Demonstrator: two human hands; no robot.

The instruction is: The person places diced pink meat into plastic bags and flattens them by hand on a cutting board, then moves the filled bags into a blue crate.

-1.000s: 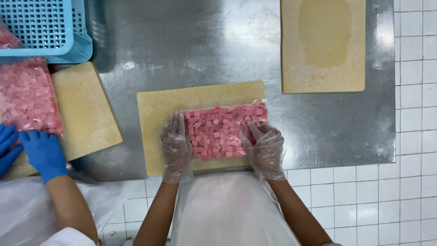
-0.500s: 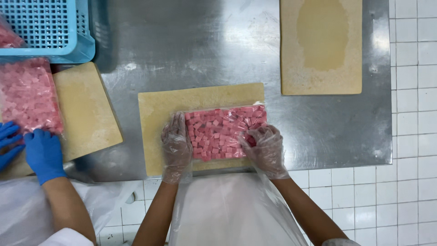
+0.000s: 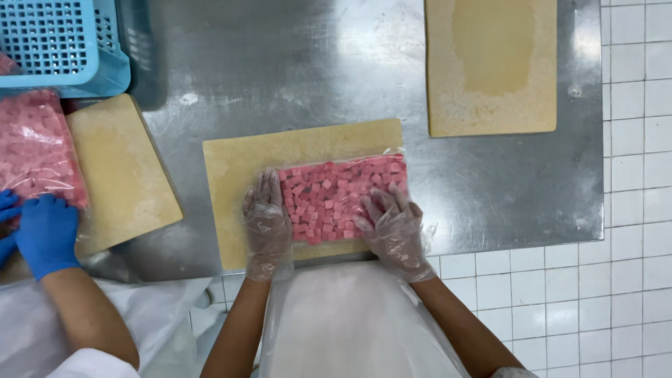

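Bag of pink cubes (image 3: 336, 199): lying flat on the tan board (image 3: 238, 168), on its right half, close to the near edge. Clear and see-through, full of small pink blocks.

Left hand (image 3: 266, 227), in a thin clear glove: resting against the left side of the bag, fingers long and flat. Grip open, wrapped around nothing.

Right hand (image 3: 393, 231), in the same kind of glove: lying on top of the near right corner of the bag, fingers spread wide. Grip open too, only pressing down, not holding.

Looks mostly done with the flattening: cubes spread into one thin, even layer across most of the bag, edges close to straight. Left to do, as a guess: a little smoothing under the right hand, where the cubes look a bit jumbled. Hard to tell whether the bag is sealed.

Under the board: a shiny steel surface (image 3: 280, 70). Far right on it, a second tan board (image 3: 493, 70) with nothing on top. To the left, a third board (image 3: 119, 168), set at a slant. Above that, a blue basket (image 3: 56, 42) with holes.

At the far left: another bag of pink bits (image 3: 35, 150), with another person's blue-gloved hand (image 3: 45, 234) touching its near end. White floor tiles (image 3: 630, 210) to the right and below.
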